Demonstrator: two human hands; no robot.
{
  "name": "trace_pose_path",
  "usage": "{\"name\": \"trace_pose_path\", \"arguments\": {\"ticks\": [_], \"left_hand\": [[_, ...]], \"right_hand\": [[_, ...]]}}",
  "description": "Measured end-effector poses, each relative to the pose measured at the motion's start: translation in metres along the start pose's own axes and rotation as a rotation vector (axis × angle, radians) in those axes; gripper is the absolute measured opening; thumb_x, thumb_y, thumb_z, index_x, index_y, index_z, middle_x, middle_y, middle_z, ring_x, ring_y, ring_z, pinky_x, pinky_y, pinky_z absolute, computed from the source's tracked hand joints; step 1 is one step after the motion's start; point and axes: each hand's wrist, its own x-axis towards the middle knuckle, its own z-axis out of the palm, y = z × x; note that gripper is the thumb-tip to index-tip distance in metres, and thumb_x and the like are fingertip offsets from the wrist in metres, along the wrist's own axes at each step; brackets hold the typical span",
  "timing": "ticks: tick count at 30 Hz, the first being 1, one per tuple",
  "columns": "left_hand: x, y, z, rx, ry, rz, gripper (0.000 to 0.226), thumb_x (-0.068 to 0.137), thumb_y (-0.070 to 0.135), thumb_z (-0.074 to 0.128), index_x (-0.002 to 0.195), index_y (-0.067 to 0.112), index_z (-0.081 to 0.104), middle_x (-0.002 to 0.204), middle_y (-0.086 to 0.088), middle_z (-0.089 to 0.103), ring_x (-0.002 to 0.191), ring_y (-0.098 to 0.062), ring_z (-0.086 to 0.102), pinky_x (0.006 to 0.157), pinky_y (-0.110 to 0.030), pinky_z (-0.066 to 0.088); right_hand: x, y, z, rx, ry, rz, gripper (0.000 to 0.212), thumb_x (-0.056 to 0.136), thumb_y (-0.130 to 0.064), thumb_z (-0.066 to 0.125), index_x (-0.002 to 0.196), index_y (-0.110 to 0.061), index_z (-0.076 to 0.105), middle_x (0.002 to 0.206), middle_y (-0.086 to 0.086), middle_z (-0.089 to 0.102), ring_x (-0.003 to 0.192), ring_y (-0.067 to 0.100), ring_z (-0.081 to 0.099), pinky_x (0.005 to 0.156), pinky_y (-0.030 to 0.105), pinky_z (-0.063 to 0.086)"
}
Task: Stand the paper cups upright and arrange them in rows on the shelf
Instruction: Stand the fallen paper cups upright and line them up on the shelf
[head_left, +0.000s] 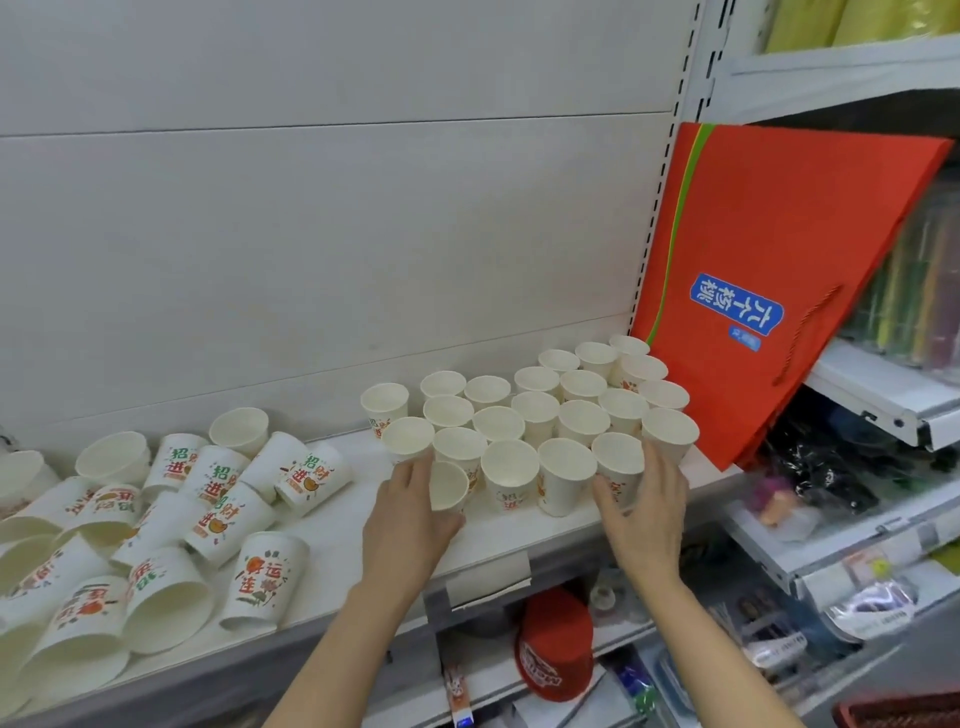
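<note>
1. Paper cups fill this white shelf (332, 540). One bunch stands up on the right side, and a pile lies on the left side.
2. The standing cups (535, 410) have their mouths up, so their long way goes straight up and down. They sit close in rows that run back toward the red bag (769, 249) leaning at the far right end.
3. The fallen cups (156, 525) lie on their sides. Their long way lies flat on the shelf and their mouths point many ways, some at me. One cup with orange print (262, 584) sits mouth down near the front edge.
4. My left hand (408, 525) curls round a cup (449, 486) at the front left corner of the rows. I think it is setting this cup in place.
5. My right hand (644, 512) is wide, with fingers straight. It rests against the front right cups (621, 462) and holds none of them. I think it is keeping the row tidy.
6. I judge the job is about half done, since many cups are still down.
7. Next I think a hand must let go, reach left to the pile, pick one cup, turn its mouth up and stand it beside the rows. It must go gently, because the cups look light and could tip.
</note>
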Motion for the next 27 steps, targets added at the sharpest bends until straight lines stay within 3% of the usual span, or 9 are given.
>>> {"name": "trace_pose_path", "arguments": {"ticks": [3,6,8,10,12,15,17,21,27], "left_hand": [[-0.003,0.0,-0.003,0.032,-0.044,0.048,0.092,0.075,0.048,0.071,0.151,0.028,0.022,0.151,0.008,0.031,0.125,-0.017,0.044,0.093,-0.031,0.047],[-0.01,-0.016,-0.022,-0.036,-0.035,0.103,0.094,0.073,0.065,0.067,0.149,0.028,0.027,0.153,0.01,0.03,0.133,-0.014,0.036,0.109,-0.033,0.036],[-0.005,-0.035,-0.043,-0.057,0.081,0.082,0.08,0.079,0.064,0.062,0.144,0.025,0.038,0.146,0.007,0.041,0.131,-0.016,0.04,0.108,-0.034,0.036],[0.014,-0.058,-0.064,0.086,0.177,-0.009,0.071,0.083,0.053,0.065,0.141,0.02,0.044,0.14,-0.002,0.048,0.124,-0.024,0.047,0.103,-0.036,0.039],[0.04,-0.076,-0.077,0.341,0.087,-0.088,0.072,0.084,0.044,0.067,0.144,0.02,0.037,0.145,-0.007,0.041,0.127,-0.03,0.042,0.104,-0.038,0.036],[0.066,-0.088,-0.078,0.53,-0.176,-0.063,0.067,0.085,0.035,0.066,0.145,0.024,0.036,0.153,-0.007,0.028,0.135,-0.032,0.032,0.108,-0.04,0.031],[0.073,-0.091,-0.073,0.597,-0.23,-0.012,0.048,0.088,0.026,0.062,0.134,0.022,0.05,0.146,-0.006,0.037,0.128,-0.03,0.039,0.102,-0.038,0.037],[0.077,-0.098,-0.071,0.514,-0.125,0.002,0.021,0.087,0.018,0.06,0.106,0.02,0.065,0.118,-0.002,0.057,0.109,-0.025,0.05,0.081,-0.034,0.046],[0.078,-0.096,-0.072,0.295,0.085,-0.007,0.024,0.086,0.04,0.064,0.098,0.02,0.068,0.106,0.0,0.063,0.099,-0.024,0.054,0.075,-0.032,0.042]], "right_hand": [[0.002,-0.005,0.002,-0.062,-0.034,-0.032,0.067,0.086,-0.037,0.065,0.142,-0.014,0.037,0.147,0.009,0.039,0.135,0.025,0.031,0.113,0.045,0.027],[0.005,-0.008,-0.003,-0.079,0.02,-0.069,0.064,0.088,-0.039,0.061,0.141,-0.013,0.036,0.147,0.01,0.038,0.137,0.027,0.03,0.114,0.047,0.021],[0.002,-0.013,-0.009,-0.04,0.098,-0.124,0.061,0.086,-0.036,0.056,0.139,-0.01,0.04,0.144,0.011,0.04,0.135,0.028,0.031,0.113,0.044,0.02],[-0.006,-0.027,-0.01,0.023,0.156,-0.231,0.056,0.085,-0.031,0.054,0.134,-0.005,0.046,0.139,0.013,0.046,0.13,0.03,0.037,0.111,0.041,0.023],[-0.018,-0.048,-0.001,0.068,0.124,-0.384,0.049,0.087,-0.028,0.053,0.129,-0.003,0.052,0.132,0.014,0.052,0.125,0.031,0.044,0.108,0.038,0.028],[-0.037,-0.087,0.025,0.109,-0.02,-0.617,0.04,0.086,-0.024,0.056,0.121,-0.006,0.061,0.124,0.008,0.059,0.118,0.028,0.051,0.102,0.038,0.035],[-0.046,-0.106,0.042,0.111,-0.087,-0.738,0.034,0.084,-0.021,0.058,0.114,-0.008,0.066,0.118,0.004,0.063,0.113,0.026,0.054,0.098,0.038,0.037],[-0.047,-0.116,0.068,0.03,-0.114,-0.834,0.024,0.081,-0.022,0.066,0.102,-0.011,0.07,0.104,0.0,0.067,0.102,0.025,0.059,0.093,0.037,0.039],[-0.051,-0.117,0.083,-0.025,-0.102,-0.854,0.019,0.086,-0.025,0.059,0.095,-0.014,0.072,0.09,-0.003,0.068,0.094,0.021,0.059,0.091,0.037,0.038]]}}
